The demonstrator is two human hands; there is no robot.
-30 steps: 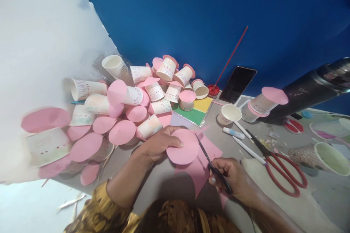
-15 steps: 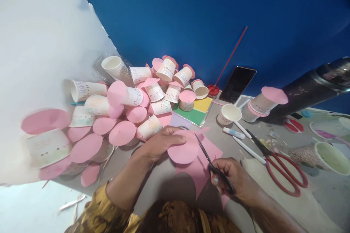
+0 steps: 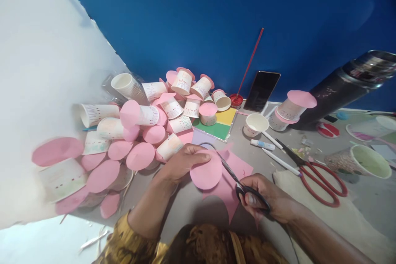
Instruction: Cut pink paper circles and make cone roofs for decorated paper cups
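My left hand [image 3: 185,163] pinches a pink paper circle [image 3: 206,173] near its upper left, thumb on top. In my right hand [image 3: 262,198] is a small pair of scissors [image 3: 230,171] with black handles, fingers in the loops. Its blades lie along the circle's right edge. Under the circle and scissors rests a jagged offcut of pink paper [image 3: 238,165]. Beyond my left hand, several paper cups [image 3: 171,146] with drawn marks and pink paper discs [image 3: 140,156] are heaped together.
Large red-handled scissors [image 3: 321,181], white markers [image 3: 281,161] and a glue stick [image 3: 262,144] lie on the right. Behind them stand a phone [image 3: 262,90], a dark flask [image 3: 343,86] and a red paint pot [image 3: 236,101]. A cloth [image 3: 312,210] is near my right forearm.
The scrap sliver at the circle's upper right edge has dropped away from it. The scissors stay beside the circle, their blades closer together. The view has shifted slightly.
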